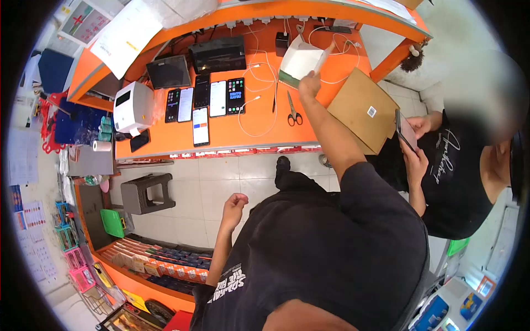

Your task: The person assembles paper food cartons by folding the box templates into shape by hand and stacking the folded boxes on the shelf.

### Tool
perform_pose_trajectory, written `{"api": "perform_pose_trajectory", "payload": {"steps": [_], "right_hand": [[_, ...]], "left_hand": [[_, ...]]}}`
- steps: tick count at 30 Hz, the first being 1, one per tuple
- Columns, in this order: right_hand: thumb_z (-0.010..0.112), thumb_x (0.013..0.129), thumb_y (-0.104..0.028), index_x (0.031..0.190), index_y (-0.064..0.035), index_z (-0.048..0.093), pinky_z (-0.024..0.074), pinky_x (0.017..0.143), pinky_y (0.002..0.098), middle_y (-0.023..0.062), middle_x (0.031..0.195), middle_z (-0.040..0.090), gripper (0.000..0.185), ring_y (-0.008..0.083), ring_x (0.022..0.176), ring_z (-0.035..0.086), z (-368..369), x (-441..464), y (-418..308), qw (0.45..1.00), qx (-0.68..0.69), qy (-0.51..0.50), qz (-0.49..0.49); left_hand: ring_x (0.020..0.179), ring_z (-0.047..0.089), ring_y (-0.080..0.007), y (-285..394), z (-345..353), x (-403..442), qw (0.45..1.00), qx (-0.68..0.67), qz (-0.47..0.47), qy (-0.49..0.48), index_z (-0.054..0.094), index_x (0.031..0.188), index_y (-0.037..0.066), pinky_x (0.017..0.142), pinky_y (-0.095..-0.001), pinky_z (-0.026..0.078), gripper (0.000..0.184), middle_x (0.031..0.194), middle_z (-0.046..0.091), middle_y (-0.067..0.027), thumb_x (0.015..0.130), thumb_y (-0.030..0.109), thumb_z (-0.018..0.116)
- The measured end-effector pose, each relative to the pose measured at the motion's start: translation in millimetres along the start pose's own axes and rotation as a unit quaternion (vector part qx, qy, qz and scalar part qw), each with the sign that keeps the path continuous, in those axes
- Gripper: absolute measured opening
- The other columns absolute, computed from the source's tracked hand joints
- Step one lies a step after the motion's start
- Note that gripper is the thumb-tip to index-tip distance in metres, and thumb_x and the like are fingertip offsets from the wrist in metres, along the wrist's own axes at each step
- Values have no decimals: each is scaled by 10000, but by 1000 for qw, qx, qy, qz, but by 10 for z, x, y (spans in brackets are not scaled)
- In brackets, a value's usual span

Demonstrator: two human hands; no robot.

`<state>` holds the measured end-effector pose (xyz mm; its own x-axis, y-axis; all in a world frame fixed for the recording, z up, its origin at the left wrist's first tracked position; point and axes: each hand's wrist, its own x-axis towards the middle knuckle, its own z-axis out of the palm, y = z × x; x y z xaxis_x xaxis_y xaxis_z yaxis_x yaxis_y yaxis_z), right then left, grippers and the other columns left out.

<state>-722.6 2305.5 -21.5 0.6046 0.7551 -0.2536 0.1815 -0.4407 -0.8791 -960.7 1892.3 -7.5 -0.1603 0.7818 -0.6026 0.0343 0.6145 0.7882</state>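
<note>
Across the orange table (pixel 259 135), phones (pixel 218 98) lie face up in a tight group, some screens lit and some dark, with one phone (pixel 200 126) nearer the front edge. Two larger dark screens (pixel 218 54) stand behind them. A white printer (pixel 133 107) sits toward the left end, a dark phone (pixel 139 140) just beside it. White cables (pixel 269 118) loop over the middle, near a pair of scissors (pixel 292 113) and a thin dark tool (pixel 275 96). Below is a pale tiled floor (pixel 212 179) with a dark stool (pixel 148 193); a low shelf (pixel 182 289) at the lower left holds rows of small boxes (pixel 160 259).

Near the back of the table, a white box (pixel 302 58) with a green outer side lies open, its white inside facing up; no contents can be made out. The right hand (pixel 309 85) touches its near right corner, but whether the grip is clamped there I cannot tell. A brown cardboard box (pixel 359 102) lies at the table's right end, a barcode label on it.

The left hand (pixel 236 204) hangs over the floor, holding nothing visible, fingers loosely curled; whether its fingertips meet is unclear. At the right, another person (pixel 458 176) in black holds a phone (pixel 406 132) in both hands.
</note>
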Motion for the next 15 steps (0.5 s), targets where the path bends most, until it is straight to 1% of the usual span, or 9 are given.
{"api": "perform_pose_trajectory", "payload": {"steps": [2, 3, 5, 7, 9, 10, 12, 13, 15], "right_hand": [[425, 999, -313, 1214, 79, 520, 470, 905, 490, 286, 1036, 646, 457, 394, 1009, 630, -138, -49, -52, 998, 24, 49, -17], [447, 995, -299, 1193, 85, 541, 455, 920, 482, 285, 1052, 640, 443, 387, 1040, 614, -39, 182, 182, 993, 112, 35, 9], [415, 1015, -340, 1225, 41, 528, 488, 772, 477, 257, 1038, 648, 449, 347, 896, 653, -379, -105, -46, 998, 54, 34, 0], [448, 994, -380, 1214, 45, 529, 482, 828, 447, 210, 1046, 648, 486, 328, 943, 628, -496, -61, 152, 992, 123, 41, -5], [430, 982, -450, 1183, 11, 527, 494, 809, 466, 175, 1050, 629, 513, 317, 948, 610, -756, 93, 610, 962, 263, -69, 29], [422, 976, -486, 1167, -6, 527, 500, 799, 475, 158, 1052, 619, 527, 311, 951, 601, -871, 132, 802, 930, 329, -153, 62], [405, 963, -556, 1137, -41, 525, 511, 780, 493, 123, 1056, 601, 557, 299, 957, 583, -1156, 80, 1001, 882, 369, -274, 105], [381, 980, -550, 1222, -11, 503, 510, 850, 509, 144, 1119, 587, 604, 306, 1000, 583, -1230, -390, 740, 921, 318, -215, 72], [480, 985, -468, 1244, 2, 491, 511, 897, 453, 140, 1147, 586, 537, 297, 1008, 595, -1443, -799, 647, 952, 266, -147, 24]], "left_hand": [[877, 584, -118, 15, -124, 133, 999, 45, 10, -28, 633, 961, 12, 823, -272, 464, 124, 905, 650, -40, 920, 94, 548], [879, 585, -121, 87, -186, 207, 998, 50, 18, -32, 632, 961, 9, 828, -273, 464, 126, 907, 651, -43, 919, 92, 547], [884, 588, -131, 243, -262, 355, 999, 34, 27, -26, 630, 964, 0, 842, -274, 463, 134, 913, 653, -51, 915, 75, 530], [876, 588, -137, 212, -349, 636, 999, -5, 43, -27, 628, 964, -6, 835, -276, 466, 153, 904, 651, -55, 908, 102, 535], [866, 593, -148, 573, -346, 794, 998, 24, 48, -25, 628, 975, -8, 820, -285, 475, 183, 908, 653, -66, 907, 146, 559], [851, 573, -119, 615, -346, 968, 996, 37, 76, -35, 644, 950, 25, 750, -262, 457, 178, 905, 645, -44, 910, 183, 571], [978, 590, -183, 803, -269, 1216, 981, -49, 168, -82, 654, 1045, 20, 850, -328, 473, 321, 1020, 643, -81, 924, 312, 595], [1007, 588, -187, 1152, -318, 1124, 981, -81, 147, -95, 641, 1092, 21, 867, -331, 475, 394, 1060, 634, -89, 917, 374, 609], [1020, 584, -212, 1080, -198, 1669, 973, -13, 207, -104, 571, 1187, -10, 893, -348, 475, 583, 1141, 595, -132, 890, 489, 622]]}}
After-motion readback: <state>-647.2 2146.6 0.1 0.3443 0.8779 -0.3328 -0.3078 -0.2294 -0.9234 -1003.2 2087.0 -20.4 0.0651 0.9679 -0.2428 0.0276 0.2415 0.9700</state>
